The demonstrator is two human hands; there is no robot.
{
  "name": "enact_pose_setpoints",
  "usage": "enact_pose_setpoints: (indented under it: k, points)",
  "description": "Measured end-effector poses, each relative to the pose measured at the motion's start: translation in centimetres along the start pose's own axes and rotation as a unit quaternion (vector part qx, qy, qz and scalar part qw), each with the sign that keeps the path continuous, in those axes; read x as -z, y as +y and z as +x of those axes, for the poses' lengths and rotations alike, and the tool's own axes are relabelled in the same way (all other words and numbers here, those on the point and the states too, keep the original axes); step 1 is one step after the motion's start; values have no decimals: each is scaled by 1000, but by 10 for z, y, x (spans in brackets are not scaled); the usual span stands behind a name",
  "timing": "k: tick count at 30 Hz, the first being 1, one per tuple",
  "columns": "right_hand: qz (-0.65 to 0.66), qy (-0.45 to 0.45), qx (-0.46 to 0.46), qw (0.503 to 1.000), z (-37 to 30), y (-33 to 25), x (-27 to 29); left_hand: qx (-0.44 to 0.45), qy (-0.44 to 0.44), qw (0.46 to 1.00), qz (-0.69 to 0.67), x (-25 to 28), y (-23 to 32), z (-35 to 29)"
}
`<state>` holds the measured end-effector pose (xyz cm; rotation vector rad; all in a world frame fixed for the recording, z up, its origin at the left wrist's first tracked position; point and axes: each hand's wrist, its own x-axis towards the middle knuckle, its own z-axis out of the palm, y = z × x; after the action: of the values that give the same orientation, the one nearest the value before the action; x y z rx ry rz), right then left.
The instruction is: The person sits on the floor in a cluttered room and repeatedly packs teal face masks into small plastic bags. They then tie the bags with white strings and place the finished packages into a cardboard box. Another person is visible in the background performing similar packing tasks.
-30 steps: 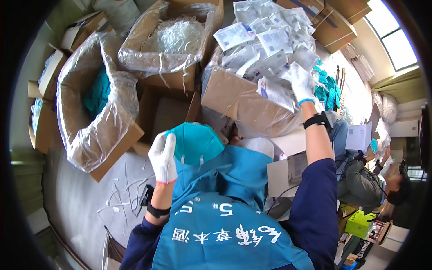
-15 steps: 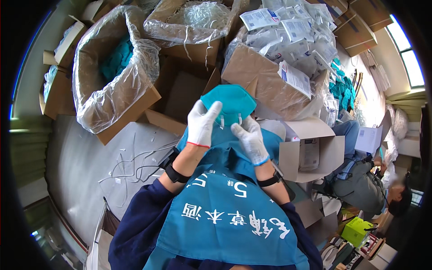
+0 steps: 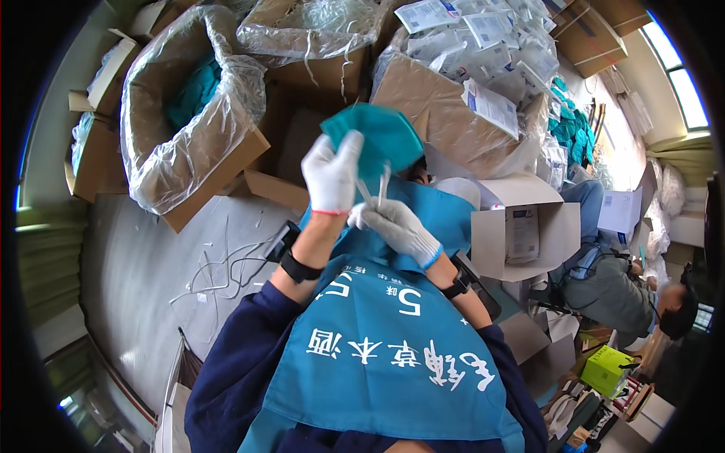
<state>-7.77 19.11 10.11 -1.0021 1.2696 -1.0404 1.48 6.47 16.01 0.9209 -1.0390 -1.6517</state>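
Note:
A teal face mask [image 3: 377,140], slightly blurred by motion, is held up in front of my lap. My left hand [image 3: 329,175], in a white knit glove with a red cuff, grips it at its left edge between thumb and fingers. White elastic straps [image 3: 384,183] run down from the mask. My right hand [image 3: 399,226], gloved with a blue cuff, is closed on their lower ends, pulling them taut below the mask. A blue apron [image 3: 393,332] with white lettering covers my lap.
Ahead on the left, a plastic-lined carton [image 3: 234,143] contains teal masks. A large carton [image 3: 423,94] heaped with packets stands at the front right. An open small carton [image 3: 487,245] is by my right arm. Another person [image 3: 612,291] bends over at the right. Loose cords [image 3: 226,268] lie on the floor.
The mask has moved up and a little left with my left hand. My right hand has come down and left, and the straps are now stretched from the mask to its fingers.

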Motion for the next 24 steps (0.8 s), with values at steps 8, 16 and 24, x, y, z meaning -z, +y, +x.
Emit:
enact_pose_setpoints:
  k: [8,16,24]
  points:
    - [121,-34,-74,989,-57,-12,8,-73,175,976,111,86,-33,62]
    - [241,40,-182,953,-35,18,17,109,112,941,301,128,-127,59]
    - [157,57,-206,964,-12,-6,12,-298,-59,827,473,79,-31,11]
